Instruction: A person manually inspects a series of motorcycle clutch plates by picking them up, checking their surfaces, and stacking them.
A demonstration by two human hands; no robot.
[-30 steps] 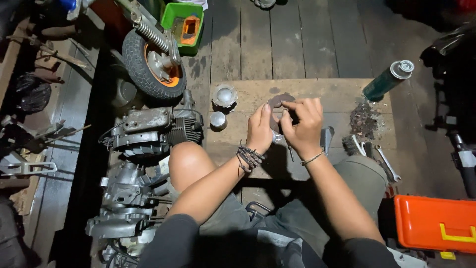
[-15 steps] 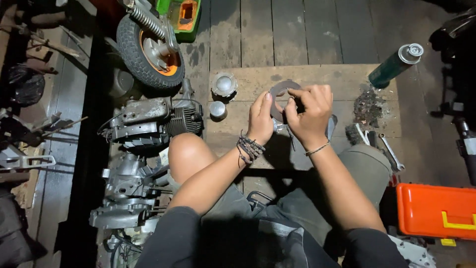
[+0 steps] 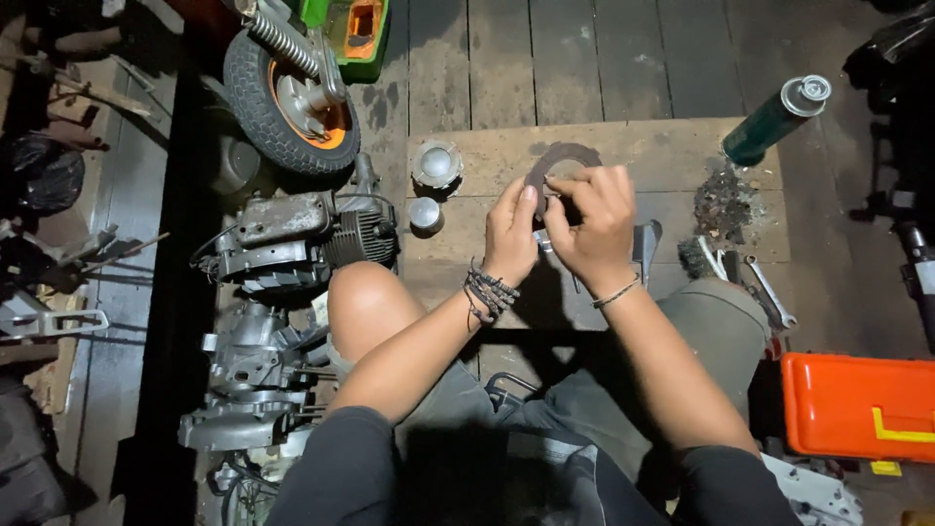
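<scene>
Head cam, looking straight down: both hands are up over the wooden board (image 3: 672, 146), pinching a dark ring-shaped plate (image 3: 560, 161). The left hand (image 3: 511, 234) has fingers nearly straight, tips on the ring's left edge. The right hand (image 3: 589, 219) is curled tighter, gripping the near side. The ring's a flat disc tilted toward the camera, so no real long axis.

Both hands met over a wooden board (image 3: 682, 146): the left hand (image 3: 513, 229) and right hand (image 3: 592, 222) gripped a dark flat ring (image 3: 555, 159). Left lay an engine block (image 3: 292, 239), far right a green can (image 3: 774, 122).
</scene>
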